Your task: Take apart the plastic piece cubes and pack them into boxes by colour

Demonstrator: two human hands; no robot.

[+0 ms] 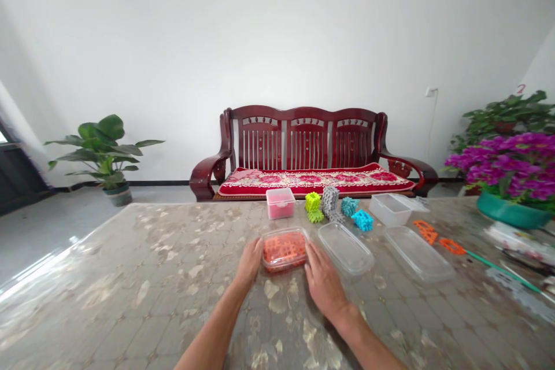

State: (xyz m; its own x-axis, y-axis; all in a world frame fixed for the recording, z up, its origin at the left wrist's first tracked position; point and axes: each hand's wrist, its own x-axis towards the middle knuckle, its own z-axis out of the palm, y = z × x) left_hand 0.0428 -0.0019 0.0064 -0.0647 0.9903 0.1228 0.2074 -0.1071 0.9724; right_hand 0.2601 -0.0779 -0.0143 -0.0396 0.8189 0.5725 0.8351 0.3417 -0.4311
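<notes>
A clear lidded plastic box full of orange pieces (285, 249) sits on the marbled table (143, 289) in front of me. My left hand (249, 262) cups its left side and my right hand (321, 281) presses against its right side, fingers curved around the box. Just to the right lie two clear lids (346, 248) (418, 253).
Behind the box stand a pink-tinted box (280, 203), yellow-green (313, 206), grey (330, 203) and blue (357, 214) interlocking pieces, and an empty clear box (389, 208). Orange pieces (437, 237) lie farther right, near a pot of purple flowers (511, 185). A red wooden bench (306, 153) stands beyond the table.
</notes>
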